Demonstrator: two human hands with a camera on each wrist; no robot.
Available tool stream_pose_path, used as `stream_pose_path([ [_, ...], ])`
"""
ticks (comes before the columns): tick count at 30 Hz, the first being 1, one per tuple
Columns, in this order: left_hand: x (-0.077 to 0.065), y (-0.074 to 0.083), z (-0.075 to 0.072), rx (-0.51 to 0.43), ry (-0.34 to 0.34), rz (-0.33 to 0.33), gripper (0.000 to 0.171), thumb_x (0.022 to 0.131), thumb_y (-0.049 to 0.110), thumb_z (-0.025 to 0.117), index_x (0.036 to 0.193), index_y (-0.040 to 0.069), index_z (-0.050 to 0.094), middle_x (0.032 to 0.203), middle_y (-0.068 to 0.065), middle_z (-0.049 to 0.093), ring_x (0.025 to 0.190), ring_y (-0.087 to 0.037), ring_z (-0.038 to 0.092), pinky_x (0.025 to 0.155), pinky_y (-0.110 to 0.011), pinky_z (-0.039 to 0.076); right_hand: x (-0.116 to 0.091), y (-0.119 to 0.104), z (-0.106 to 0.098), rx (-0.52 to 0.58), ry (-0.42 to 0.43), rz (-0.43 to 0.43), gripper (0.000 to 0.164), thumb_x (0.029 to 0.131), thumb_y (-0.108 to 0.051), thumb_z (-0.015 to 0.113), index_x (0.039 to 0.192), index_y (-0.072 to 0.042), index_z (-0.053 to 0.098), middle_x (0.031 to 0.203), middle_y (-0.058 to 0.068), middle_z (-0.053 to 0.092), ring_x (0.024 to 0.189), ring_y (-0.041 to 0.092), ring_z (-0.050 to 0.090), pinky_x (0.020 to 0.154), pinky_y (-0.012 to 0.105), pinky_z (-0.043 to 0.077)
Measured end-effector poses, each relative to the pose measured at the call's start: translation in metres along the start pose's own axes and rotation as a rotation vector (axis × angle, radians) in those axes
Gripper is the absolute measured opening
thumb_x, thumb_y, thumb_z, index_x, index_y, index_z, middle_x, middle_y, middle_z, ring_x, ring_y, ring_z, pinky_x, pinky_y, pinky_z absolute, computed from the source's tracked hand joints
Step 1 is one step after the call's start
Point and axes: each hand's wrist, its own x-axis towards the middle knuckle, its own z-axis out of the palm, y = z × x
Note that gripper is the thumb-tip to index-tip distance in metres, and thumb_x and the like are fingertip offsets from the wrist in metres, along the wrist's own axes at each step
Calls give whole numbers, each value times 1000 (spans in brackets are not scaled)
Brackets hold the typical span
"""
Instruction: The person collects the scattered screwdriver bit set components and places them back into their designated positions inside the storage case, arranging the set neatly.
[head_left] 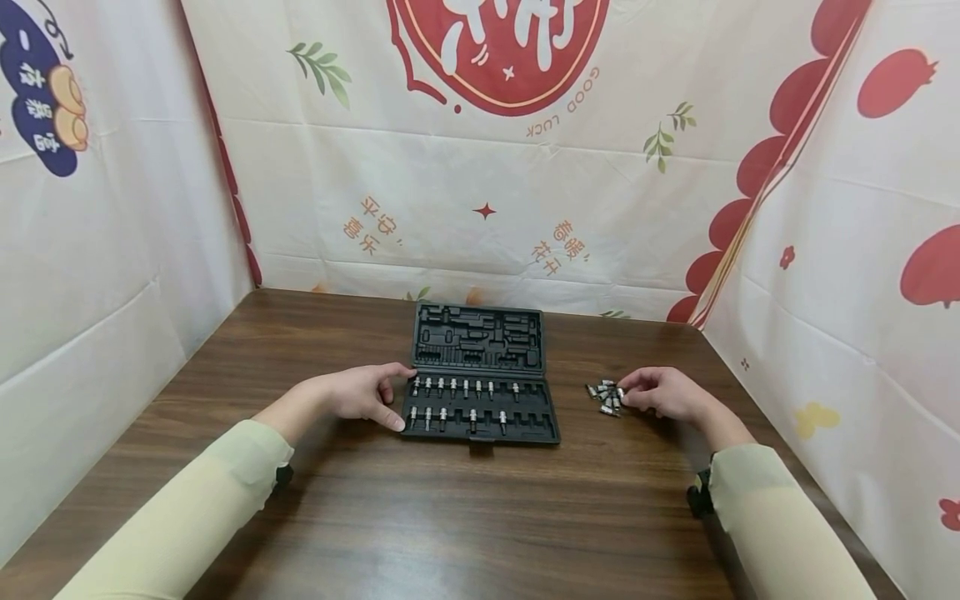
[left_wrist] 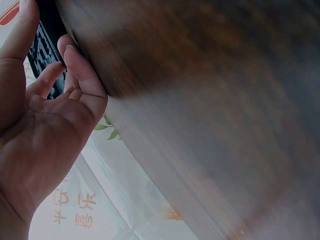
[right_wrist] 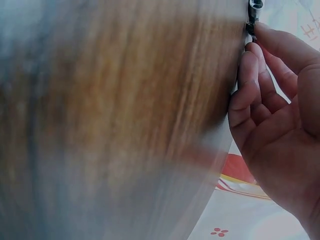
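A black plastic socket case (head_left: 481, 400) lies unfolded on the table, its lid leaning back. Silver-and-dark bit sockets (head_left: 473, 419) stand in two rows in its lower half, with several slots bare toward the right. My left hand (head_left: 367, 393) touches the case's left side, thumb at the front corner and index finger near the hinge. To the right of the case is a small heap of loose bit sockets (head_left: 606, 397). My right hand (head_left: 663, 392) pinches a bit socket (right_wrist: 256, 6) at the heap's right edge, between thumb and fingertips.
The brown wood-grain table (head_left: 450, 517) carries the case and the heap. A printed cloth (head_left: 480, 175) hangs behind the table and along both sides. Dark wrist bands show at both sleeve cuffs.
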Motion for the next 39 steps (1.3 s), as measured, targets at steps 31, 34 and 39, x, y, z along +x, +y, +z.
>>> stream_pose_path([
  [31,-1,1,-1,6,-7,-8,94,91,36,93,168,15,43,112,-11,64,98,-22,58,88,-37,47,-10,9,-9,41,-16,-41,35,110,-21,67,139,-3,62,109,13,70,93,24,64,76,37,53],
  [34,0,1,-1,5,-9,-10,95,91,36,93,168,15,43,112,-11,64,99,-22,58,89,-37,47,-13,7,-12,52,-14,-54,39,112,-23,64,145,-3,60,115,16,69,96,25,62,79,38,54],
  [39,0,1,-1,1,-10,-7,95,90,36,93,168,14,43,112,-11,64,98,-22,57,88,-37,47,-14,2,-14,90,-7,-93,45,113,-24,64,153,-4,57,121,20,66,98,24,61,79,36,55],
])
